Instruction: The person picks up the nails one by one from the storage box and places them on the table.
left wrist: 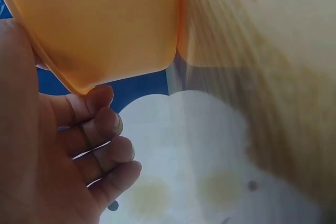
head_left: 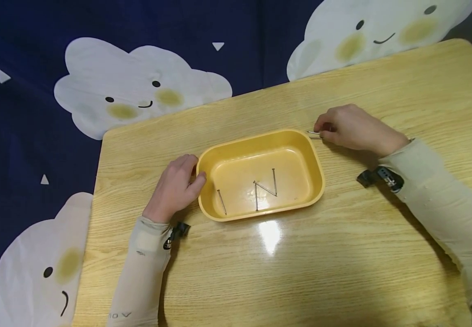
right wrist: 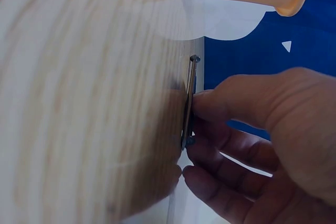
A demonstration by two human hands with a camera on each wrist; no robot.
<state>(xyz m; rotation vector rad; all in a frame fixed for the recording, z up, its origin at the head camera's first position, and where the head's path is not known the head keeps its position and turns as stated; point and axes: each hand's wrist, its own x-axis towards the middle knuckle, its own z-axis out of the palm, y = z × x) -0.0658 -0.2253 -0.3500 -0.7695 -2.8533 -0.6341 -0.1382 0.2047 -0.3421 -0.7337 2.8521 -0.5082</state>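
A yellow plastic tray (head_left: 260,214) with rounded corners stands on the table. Several thin metal nails lie on its floor, one nail (head_left: 221,202) apart at the left. My left hand (head_left: 174,186) grips the tray's left end, thumb over the rim and fingers outside below it; the left wrist view shows the tray's rim (left wrist: 44,61) between them. Just beyond the tray's right end, my right hand (head_left: 350,127) pinches a nail (right wrist: 191,95) between thumb and fingertips, close over the tabletop. In the head view the nail's pointed end juts left toward the tray.
The wooden table (head_left: 236,272) has a glossy top that reflects light. Behind its far edge hangs a dark blue cloth (head_left: 256,36) with white smiling clouds. Black wrist straps with small devices (head_left: 385,178) sit on both sleeves.
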